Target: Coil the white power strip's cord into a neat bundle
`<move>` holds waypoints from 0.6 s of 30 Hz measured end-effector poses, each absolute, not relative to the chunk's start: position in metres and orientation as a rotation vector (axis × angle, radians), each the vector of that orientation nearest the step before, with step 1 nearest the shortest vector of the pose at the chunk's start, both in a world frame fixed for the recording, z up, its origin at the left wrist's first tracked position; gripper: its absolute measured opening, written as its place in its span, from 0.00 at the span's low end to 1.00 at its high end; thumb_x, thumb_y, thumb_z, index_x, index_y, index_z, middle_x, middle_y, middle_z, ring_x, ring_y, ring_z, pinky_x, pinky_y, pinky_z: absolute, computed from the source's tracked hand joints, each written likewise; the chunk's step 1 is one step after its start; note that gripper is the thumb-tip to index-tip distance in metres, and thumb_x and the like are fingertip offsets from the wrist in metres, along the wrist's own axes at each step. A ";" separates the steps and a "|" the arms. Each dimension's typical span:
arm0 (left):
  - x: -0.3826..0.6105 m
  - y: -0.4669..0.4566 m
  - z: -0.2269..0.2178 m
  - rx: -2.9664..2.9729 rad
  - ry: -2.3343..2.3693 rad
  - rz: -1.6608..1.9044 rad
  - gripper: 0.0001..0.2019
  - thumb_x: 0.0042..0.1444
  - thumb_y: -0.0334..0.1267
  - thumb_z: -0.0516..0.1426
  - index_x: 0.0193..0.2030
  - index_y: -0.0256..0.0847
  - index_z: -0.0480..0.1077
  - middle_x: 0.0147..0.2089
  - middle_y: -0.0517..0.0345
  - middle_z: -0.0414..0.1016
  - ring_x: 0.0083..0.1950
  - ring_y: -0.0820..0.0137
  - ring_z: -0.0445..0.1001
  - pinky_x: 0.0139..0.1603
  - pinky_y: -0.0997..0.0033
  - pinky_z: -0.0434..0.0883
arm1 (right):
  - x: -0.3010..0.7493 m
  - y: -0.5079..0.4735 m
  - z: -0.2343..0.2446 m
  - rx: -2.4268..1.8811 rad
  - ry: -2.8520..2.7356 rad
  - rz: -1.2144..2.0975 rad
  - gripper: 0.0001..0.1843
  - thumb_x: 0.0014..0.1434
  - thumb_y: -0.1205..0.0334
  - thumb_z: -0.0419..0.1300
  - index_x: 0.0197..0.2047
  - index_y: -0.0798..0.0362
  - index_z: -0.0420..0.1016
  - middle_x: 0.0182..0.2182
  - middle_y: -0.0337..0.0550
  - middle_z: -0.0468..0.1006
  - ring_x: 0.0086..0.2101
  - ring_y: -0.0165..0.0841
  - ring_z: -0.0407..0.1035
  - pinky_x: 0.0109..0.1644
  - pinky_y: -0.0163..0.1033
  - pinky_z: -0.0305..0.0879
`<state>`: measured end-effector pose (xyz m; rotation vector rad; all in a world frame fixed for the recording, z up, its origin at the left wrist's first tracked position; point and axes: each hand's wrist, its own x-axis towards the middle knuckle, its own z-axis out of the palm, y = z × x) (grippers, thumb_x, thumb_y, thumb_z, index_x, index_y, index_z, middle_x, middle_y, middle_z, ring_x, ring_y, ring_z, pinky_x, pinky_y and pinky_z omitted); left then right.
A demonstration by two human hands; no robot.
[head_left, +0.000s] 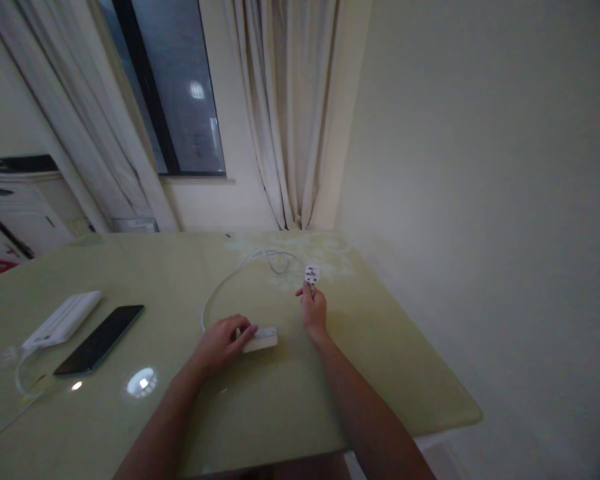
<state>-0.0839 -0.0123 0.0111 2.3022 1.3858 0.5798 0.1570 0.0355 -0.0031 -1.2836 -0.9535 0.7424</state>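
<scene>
My left hand (226, 343) is closed around one end of a white rectangular block (261, 339), which lies low over the table with faint marks on its upper face. My right hand (313, 308) pinches a white plug (312, 273) held up just above the tabletop, its face with several dark marks turned towards me. A white cable (233, 275) runs from behind my left hand in a wide arc, loops on the table and leads towards the plug. My fingers hide part of the block and the lower end of the plug.
On the left of the glossy pale green table (260, 427) lie a black phone (100, 340) and a white power bank-like box (65, 319) with its own white cable (19, 380). A wall (480, 200) borders the table's right edge. Curtains (290, 113) hang behind.
</scene>
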 end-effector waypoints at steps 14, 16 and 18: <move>-0.132 0.004 -0.015 1.937 2.464 0.521 0.20 0.62 0.48 0.50 0.40 0.33 0.75 0.45 0.33 0.76 0.53 0.45 0.74 0.53 0.51 0.68 | 0.157 0.042 0.000 -1.116 -0.804 0.833 0.35 0.57 0.27 0.54 0.22 0.52 0.73 0.14 0.32 0.54 0.18 0.28 0.49 0.23 0.37 0.43; -0.137 0.009 -0.012 1.800 2.324 0.695 0.16 0.62 0.46 0.51 0.34 0.37 0.72 0.40 0.38 0.77 0.49 0.50 0.76 0.51 0.55 0.69 | 0.156 0.042 0.001 -1.112 -0.833 0.823 0.34 0.57 0.28 0.54 0.22 0.51 0.73 0.15 0.32 0.56 0.18 0.28 0.50 0.23 0.37 0.45; -0.137 0.013 -0.007 1.476 2.107 1.020 0.13 0.62 0.45 0.53 0.34 0.38 0.70 0.37 0.43 0.78 0.42 0.56 0.76 0.45 0.60 0.71 | 0.155 0.041 0.001 -1.107 -0.853 0.814 0.34 0.58 0.28 0.54 0.22 0.51 0.72 0.15 0.33 0.56 0.18 0.28 0.50 0.23 0.37 0.45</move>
